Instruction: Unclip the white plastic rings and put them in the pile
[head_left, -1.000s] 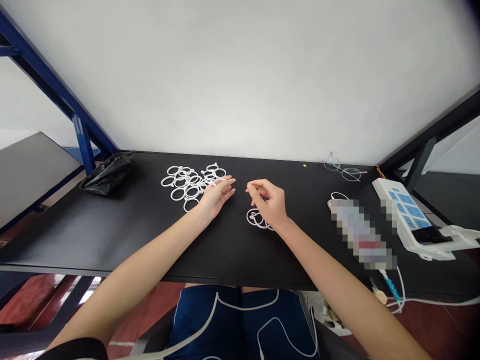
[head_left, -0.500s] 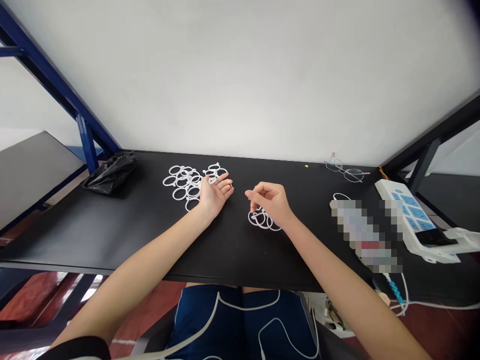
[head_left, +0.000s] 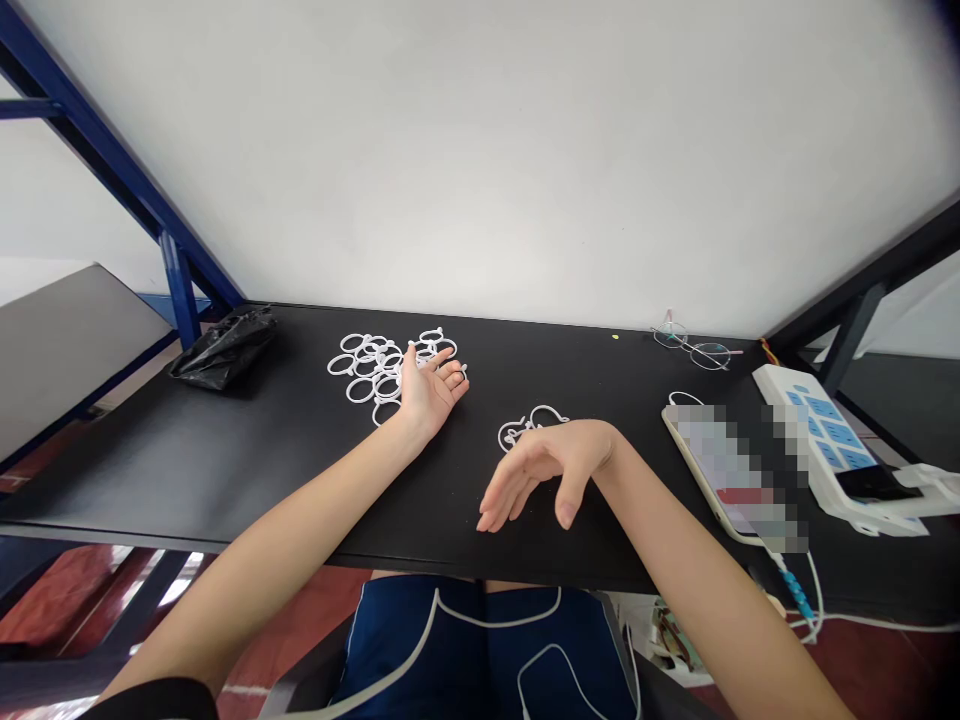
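Head view shows the rings, a loose heap of white plastic hoops at about eleven o'clock on the black table; a smaller clump of rings lies near twelve o'clock, well apart from the heap.

As a judgement, the chief risk is scatter; the hoops overlap and look light, so a careless sweep of the left hand could drag several at once or push some toward the table's far edge; tangled hoops might also lift together when only one is wanted. The small clump sits just beyond the right hand, and a wrist brushing back over it could knock it out of place.

The left hand rests palm up at the heap's five o'clock edge, fingers loosely curled and touching the nearest hoops; a ring seems to lie across its fingertips, though whether it is truly gripped I cannot tell. The right hand hangs open and empty, fingers drooping toward the near edge, with the clump at its eleven o'clock.

Further out: a black bag at ten o'clock; glasses at one o'clock; a phone and a power strip at two o'clock.
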